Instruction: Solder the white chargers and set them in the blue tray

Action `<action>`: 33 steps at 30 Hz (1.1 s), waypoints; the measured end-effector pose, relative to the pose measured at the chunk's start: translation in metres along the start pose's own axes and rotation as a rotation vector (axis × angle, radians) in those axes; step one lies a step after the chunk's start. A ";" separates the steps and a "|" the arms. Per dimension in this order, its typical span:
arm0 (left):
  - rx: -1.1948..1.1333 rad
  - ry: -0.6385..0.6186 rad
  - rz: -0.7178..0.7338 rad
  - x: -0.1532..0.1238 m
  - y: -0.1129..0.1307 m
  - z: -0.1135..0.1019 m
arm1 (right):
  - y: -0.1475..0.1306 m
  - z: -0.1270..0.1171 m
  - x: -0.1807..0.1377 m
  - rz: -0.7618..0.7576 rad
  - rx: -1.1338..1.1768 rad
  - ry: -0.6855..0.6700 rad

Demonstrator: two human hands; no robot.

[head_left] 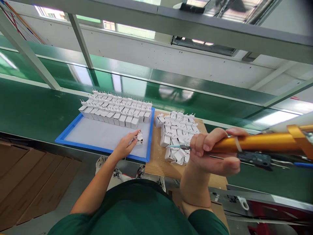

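My left hand is closed on a small white plug housing near the right end of a blue-rimmed tray. The housing's open side shows, with parts inside too small to make out. Raised at the right, my right hand wraps round a gold barrel-shaped tool with a thin light-blue tip pointing left. A black switch-like block sits along the tool's underside. Rows of white housings with upright pins fill the tray's far half.
More white housings stand packed on a brown board right of the tray, partly behind the tool. Green work surface surrounds them. Grey metal posts rise beyond. Cardboard lies lower left.
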State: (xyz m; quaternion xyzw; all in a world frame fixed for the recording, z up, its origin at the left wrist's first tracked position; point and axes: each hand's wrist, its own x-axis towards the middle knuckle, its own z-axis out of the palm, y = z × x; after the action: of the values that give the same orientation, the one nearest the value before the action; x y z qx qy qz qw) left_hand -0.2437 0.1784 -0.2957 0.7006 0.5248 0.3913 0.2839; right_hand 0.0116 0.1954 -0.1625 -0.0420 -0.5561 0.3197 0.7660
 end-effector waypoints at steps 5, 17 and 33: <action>0.064 0.020 0.109 -0.001 -0.004 -0.007 | 0.000 -0.001 0.000 0.005 -0.044 0.005; -0.030 0.151 -0.022 -0.005 -0.002 0.005 | 0.001 -0.003 -0.001 0.002 -0.037 0.004; 0.256 0.197 0.190 -0.011 0.006 0.010 | 0.000 -0.002 0.000 -0.002 -0.011 -0.014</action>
State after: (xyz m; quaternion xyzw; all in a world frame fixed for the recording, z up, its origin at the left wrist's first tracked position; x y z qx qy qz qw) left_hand -0.2335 0.1665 -0.2988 0.7357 0.5273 0.4129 0.1012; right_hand 0.0134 0.1963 -0.1630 -0.0437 -0.5633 0.3161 0.7621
